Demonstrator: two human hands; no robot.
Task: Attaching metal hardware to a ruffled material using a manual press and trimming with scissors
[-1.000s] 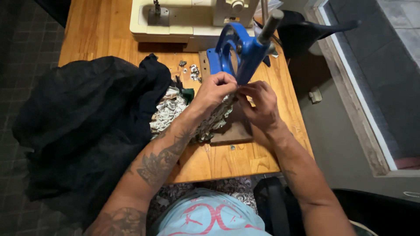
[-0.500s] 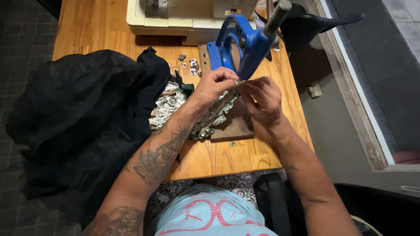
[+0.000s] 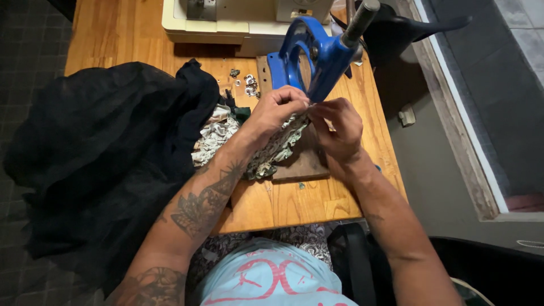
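A blue hand press (image 3: 309,54) with a grey lever handle stands on a dark wooden base (image 3: 306,161) on the wooden table (image 3: 294,201). My left hand (image 3: 277,110) and my right hand (image 3: 338,127) meet right at the press jaw, both pinching the edge of a green and white patterned fabric (image 3: 218,136). That fabric trails left and down under my left forearm. Small metal eyelets (image 3: 248,85) lie scattered just left of the press.
A large heap of black mesh cloth (image 3: 102,164) covers the left of the table and hangs over its edge. A cream sewing machine (image 3: 238,20) sits at the back. A black chair (image 3: 413,28) stands at the upper right, beside a tiled floor.
The view has shifted slightly, so the table sits lower in frame. Both hands stay at the press jaw with the fabric, fingers barely repositioned.
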